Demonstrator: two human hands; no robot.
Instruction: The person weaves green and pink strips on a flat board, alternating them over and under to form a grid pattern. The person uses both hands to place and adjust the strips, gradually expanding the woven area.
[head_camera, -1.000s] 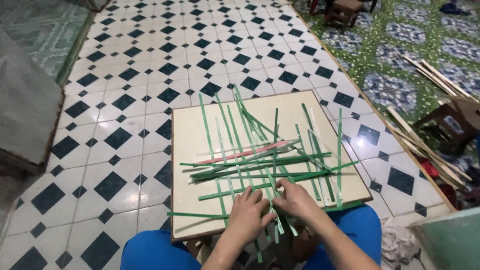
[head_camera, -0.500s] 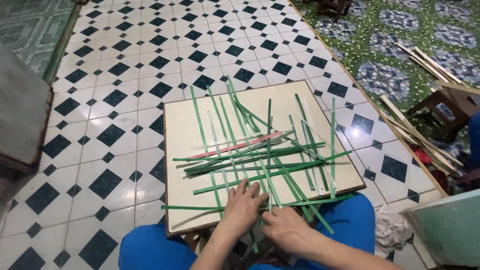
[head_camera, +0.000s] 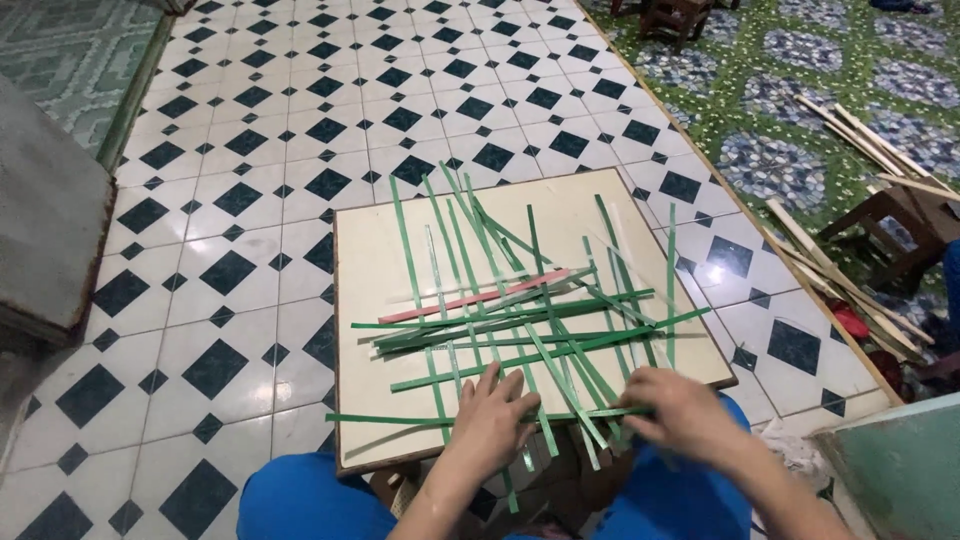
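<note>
The near ends of the green strips (head_camera: 520, 340) are hidden under both hands, and the right hand (head_camera: 685, 410) is blurred, so its grip cannot be told. The strips lie crisscrossed, flat and glossy, with one pink strip (head_camera: 480, 297) among them, on a cream square board (head_camera: 380, 260). The left hand (head_camera: 492, 418) lies flat, fingers spread, pressing the strips at the board's near edge.

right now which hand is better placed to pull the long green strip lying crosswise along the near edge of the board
Probably the right hand: it lies on the crosswise green strip at its right end. The left hand presses flat on the strips mid-board, seemingly pinning them.
</note>
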